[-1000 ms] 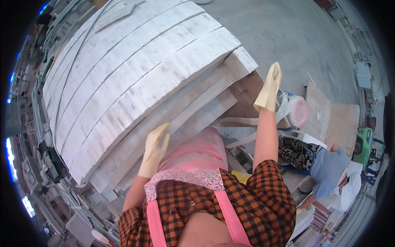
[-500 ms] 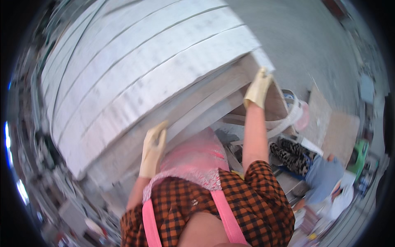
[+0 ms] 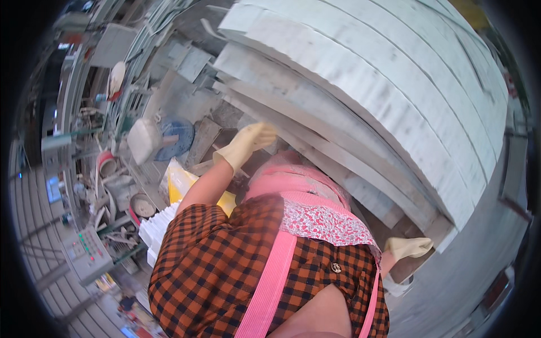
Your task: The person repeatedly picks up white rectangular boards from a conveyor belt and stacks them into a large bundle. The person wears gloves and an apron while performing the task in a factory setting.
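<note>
A large stack of long pale slabs (image 3: 389, 73) fills the upper right, with grey-brown boards (image 3: 332, 135) under its near edge. My left hand (image 3: 251, 143), in a cream rubber glove, is raised beside the left end of these boards. Its fingers look stretched out, slightly blurred, with nothing visible in them. Far over on the right, my right hand (image 3: 408, 247), gloved alike, is at the stack's near right corner. Its fingers are bent together at the slab edge, their tips partly hidden. My pink apron (image 3: 298, 183) is close against the boards.
To the left lie a blue round tub (image 3: 176, 139), a white plastic container (image 3: 144, 141) and a yellow-and-white bag (image 3: 181, 183). A grey control box with buttons (image 3: 87, 253) stands farther left among machine frames. Concrete floor (image 3: 445, 287) extends along the right.
My view has swung left, so the stack now lies to the upper right. My left hand has moved away from the near edge, past the boards' left end. My right hand stays by the corner.
</note>
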`<state>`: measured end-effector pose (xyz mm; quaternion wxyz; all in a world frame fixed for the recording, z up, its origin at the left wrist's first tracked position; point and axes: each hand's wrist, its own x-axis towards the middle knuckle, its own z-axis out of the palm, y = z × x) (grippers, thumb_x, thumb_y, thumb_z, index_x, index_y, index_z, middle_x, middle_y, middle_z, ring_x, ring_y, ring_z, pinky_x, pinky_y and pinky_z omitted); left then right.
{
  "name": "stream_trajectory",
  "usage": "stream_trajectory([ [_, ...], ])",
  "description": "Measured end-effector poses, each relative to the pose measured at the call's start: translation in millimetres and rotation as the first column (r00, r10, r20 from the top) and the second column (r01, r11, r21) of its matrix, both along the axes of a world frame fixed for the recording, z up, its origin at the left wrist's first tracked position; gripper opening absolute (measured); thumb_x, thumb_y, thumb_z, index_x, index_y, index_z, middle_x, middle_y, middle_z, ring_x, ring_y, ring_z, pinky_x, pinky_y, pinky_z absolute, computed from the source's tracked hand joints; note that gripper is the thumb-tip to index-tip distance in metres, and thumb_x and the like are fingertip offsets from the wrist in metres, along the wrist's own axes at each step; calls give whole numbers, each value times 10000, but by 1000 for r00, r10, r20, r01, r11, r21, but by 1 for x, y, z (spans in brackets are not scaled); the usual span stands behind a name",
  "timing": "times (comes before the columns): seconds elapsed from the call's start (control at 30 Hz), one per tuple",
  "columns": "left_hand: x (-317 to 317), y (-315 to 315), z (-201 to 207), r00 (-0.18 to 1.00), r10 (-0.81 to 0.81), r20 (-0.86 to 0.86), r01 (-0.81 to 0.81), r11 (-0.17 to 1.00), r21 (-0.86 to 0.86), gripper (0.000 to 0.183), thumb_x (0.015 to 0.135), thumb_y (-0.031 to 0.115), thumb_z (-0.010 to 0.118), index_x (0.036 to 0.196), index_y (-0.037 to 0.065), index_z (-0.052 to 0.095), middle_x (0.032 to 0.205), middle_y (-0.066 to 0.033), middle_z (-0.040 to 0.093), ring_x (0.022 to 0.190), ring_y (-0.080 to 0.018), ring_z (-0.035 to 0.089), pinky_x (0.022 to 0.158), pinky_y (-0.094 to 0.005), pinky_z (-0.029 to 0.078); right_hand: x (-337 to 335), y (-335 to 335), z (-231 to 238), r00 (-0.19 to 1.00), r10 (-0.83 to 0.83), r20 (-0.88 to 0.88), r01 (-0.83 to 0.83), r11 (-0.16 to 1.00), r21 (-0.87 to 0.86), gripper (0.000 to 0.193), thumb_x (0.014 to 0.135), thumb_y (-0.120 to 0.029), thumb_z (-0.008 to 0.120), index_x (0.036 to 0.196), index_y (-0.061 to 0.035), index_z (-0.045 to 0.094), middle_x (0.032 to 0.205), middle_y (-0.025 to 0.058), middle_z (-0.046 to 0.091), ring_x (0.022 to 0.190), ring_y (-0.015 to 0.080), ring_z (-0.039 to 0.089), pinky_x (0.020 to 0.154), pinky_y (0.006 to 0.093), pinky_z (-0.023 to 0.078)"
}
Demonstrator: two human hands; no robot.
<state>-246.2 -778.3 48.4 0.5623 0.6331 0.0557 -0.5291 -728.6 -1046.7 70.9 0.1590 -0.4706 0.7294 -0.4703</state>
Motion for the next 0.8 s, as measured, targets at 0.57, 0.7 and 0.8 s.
stream_trajectory([
  [0.57, 88, -74, 52, 702, 616, 357, -279, 699, -658, 240, 1010, 229, 675, 1071, -1, 697, 1065, -135, 741, 910, -185, 708, 723, -318, 576, 117, 7, -50, 489, 732, -475, -690, 658, 303, 609, 994, -233, 605, 1542, -43, 420, 1581, 204, 427, 1502, 369, 336, 1260, 511, 187],
  [0.7, 111, -128, 71, 763, 514, 392, -182, 753, -632, 159, 1006, 178, 677, 1051, 28, 703, 1094, -139, 749, 970, -226, 734, 804, -360, 608, 129, 6, -54, 523, 665, -534, -653, 715, 250, 613, 991, -237, 619, 1538, -38, 426, 1566, 223, 437, 1471, 383, 386, 1244, 523, 219],
  [0.8, 120, -144, 50, 789, 507, 346, -280, 799, -532, 139, 1010, 182, 672, 1027, 48, 705, 1048, -125, 761, 947, -221, 738, 799, -368, 607, 131, 5, -47, 494, 686, -534, -667, 693, 273, 660, 962, -263, 669, 1535, -41, 430, 1557, 224, 450, 1472, 393, 380, 1238, 526, 232],
])
